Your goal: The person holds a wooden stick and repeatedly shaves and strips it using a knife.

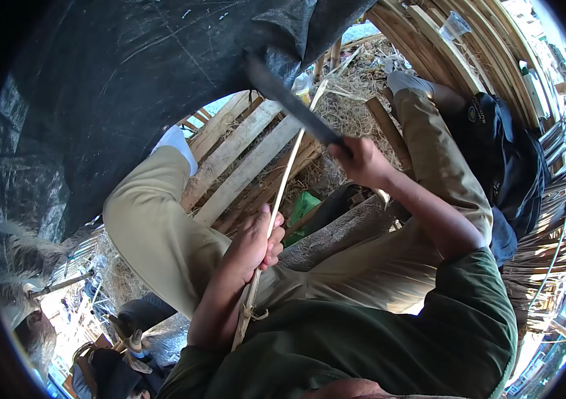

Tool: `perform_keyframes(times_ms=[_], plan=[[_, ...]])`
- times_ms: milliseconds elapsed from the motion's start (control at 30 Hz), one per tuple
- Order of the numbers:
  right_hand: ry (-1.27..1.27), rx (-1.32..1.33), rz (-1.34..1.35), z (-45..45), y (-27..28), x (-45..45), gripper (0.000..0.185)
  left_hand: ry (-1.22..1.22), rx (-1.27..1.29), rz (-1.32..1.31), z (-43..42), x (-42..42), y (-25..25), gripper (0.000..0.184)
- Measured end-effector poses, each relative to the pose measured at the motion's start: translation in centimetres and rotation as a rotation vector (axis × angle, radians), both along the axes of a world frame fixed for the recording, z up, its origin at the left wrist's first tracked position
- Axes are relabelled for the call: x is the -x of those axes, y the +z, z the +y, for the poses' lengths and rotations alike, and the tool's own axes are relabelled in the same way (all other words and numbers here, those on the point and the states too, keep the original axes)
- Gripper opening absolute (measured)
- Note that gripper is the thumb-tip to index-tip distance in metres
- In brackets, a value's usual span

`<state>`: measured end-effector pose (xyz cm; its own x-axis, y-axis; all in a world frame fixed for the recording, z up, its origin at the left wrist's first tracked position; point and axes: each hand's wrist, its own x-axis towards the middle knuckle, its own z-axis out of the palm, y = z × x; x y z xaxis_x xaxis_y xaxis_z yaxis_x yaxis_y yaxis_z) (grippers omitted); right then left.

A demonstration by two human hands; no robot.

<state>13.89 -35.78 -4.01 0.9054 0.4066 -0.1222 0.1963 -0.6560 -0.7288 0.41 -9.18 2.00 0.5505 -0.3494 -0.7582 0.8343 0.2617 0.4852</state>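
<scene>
My left hand (256, 241) is wrapped round a long, thin, pale strip of wood or bamboo (289, 163), which slants from beside my left forearm up to the far end between my legs. Frayed fibres stick out near its lower end. In my right hand (364, 163) is the dark handle of a machete (296, 106). The broad blade points up and to the left and crosses over the upper part of the strip. Whether blade and strip touch, I cannot tell. The blade's tip is slightly blurred against the black plastic sheet.
A black plastic sheet (116, 86) hangs at the upper left. Wooden planks (246, 156) lie between my legs, with dry shavings (369, 63) beyond. A thick log (336, 233) lies close to me. At right are a black bag (505, 153) and stacked wooden slats (495, 46).
</scene>
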Motion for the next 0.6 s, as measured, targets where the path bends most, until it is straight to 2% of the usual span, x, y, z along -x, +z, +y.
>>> perform_keyframes(times_ms=[33,100,233,267,300,367,433,500,600], plan=[[0.068,0.053,-0.062,0.3,-0.5,0.3,0.027,0.002,-0.038,0.010,0.3,0.0,-0.2,0.041],[0.045,0.066,0.094,0.0,0.0,-1.0,0.026,-0.022,-0.054,0.031,0.7,0.5,-0.8,0.042],[0.029,0.019,0.049,1.0,0.4,-0.2,0.023,-0.070,-0.085,0.018,-0.1,0.3,-0.7,0.043],[0.103,0.031,0.082,1.5,0.0,0.9,0.022,-0.051,-0.097,0.019,-0.5,0.2,-0.6,0.040],[0.171,-0.083,-0.016,2.3,-0.4,2.1,0.023,-0.039,-0.056,0.027,-0.3,0.4,-1.1,0.040],[0.238,-0.019,0.034,2.0,-1.0,1.9,0.027,-0.026,0.027,0.043,0.2,0.8,-2.4,0.039],[0.116,0.072,0.176,1.3,-0.9,0.5,0.031,-0.049,-0.015,-0.020,0.1,0.6,-2.6,0.038],[0.032,0.154,0.098,0.5,-1.4,-0.7,0.030,-0.054,-0.036,-0.083,-0.2,0.5,-3.2,0.038],[0.121,-0.051,0.023,2.0,-1.7,2.9,0.021,0.090,0.233,0.108,-1.0,0.4,-4.8,0.037]])
